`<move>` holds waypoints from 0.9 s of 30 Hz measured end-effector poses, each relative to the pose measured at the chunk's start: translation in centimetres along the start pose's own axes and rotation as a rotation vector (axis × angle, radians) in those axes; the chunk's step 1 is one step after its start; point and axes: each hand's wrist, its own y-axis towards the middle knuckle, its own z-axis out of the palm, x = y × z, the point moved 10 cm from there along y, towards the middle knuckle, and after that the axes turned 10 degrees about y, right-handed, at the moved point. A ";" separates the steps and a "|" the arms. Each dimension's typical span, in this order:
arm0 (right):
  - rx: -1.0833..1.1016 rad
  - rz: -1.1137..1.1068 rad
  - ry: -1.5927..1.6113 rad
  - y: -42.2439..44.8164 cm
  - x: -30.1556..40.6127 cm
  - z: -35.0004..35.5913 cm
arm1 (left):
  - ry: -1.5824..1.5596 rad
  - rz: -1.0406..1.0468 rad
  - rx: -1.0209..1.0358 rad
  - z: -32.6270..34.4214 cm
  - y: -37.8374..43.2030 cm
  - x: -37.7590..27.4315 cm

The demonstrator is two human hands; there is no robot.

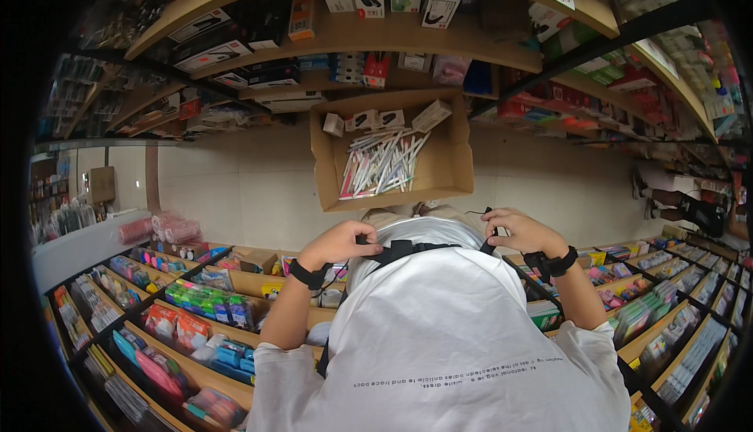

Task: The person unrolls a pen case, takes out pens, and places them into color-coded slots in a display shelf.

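Observation:
A black waist strap (pixel 434 247) crosses the front of my white T-shirt (pixel 447 320). My left hand (pixel 344 242) pinches the strap's left part between thumb and fingers, beside a black buckle-like piece (pixel 402 248). On the other side my right hand (pixel 517 231) grips a black strap end (pixel 490 245) between thumb and fingertips. A black wristband with a device sits on each wrist. Beyond my hands, on the floor, stands an open cardboard box (pixel 453 188). Inside it lie many loose pens (pixel 382 161) and several small cartons (pixel 431 115) along its far side.
Shelves (pixel 353 32) with boxed goods rise beyond the cardboard box. Racks of packaged stationery (pixel 206 302) flank me on the left and right. Pink rolled bundles (pixel 176 227) sit at the left. A person (pixel 688 205) stands in the aisle at far right. Pale tiled floor (pixel 265 179) lies between.

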 end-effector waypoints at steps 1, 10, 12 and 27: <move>-0.035 0.000 -0.083 -0.1 -0.1 -0.3 | 0.000 0.002 -0.002 -0.4 -0.1 0.3; -0.174 0.142 -0.481 -0.5 0.1 -1.5 | 0.631 -0.245 -0.060 -3.7 -2.2 4.0; -0.173 0.112 -0.507 -0.4 0.3 -0.9 | 0.816 -0.208 -0.136 -3.0 -2.0 2.3; 0.137 -0.041 0.174 -0.8 4.9 1.6 | 0.178 0.195 -0.131 -0.1 -2.2 -6.6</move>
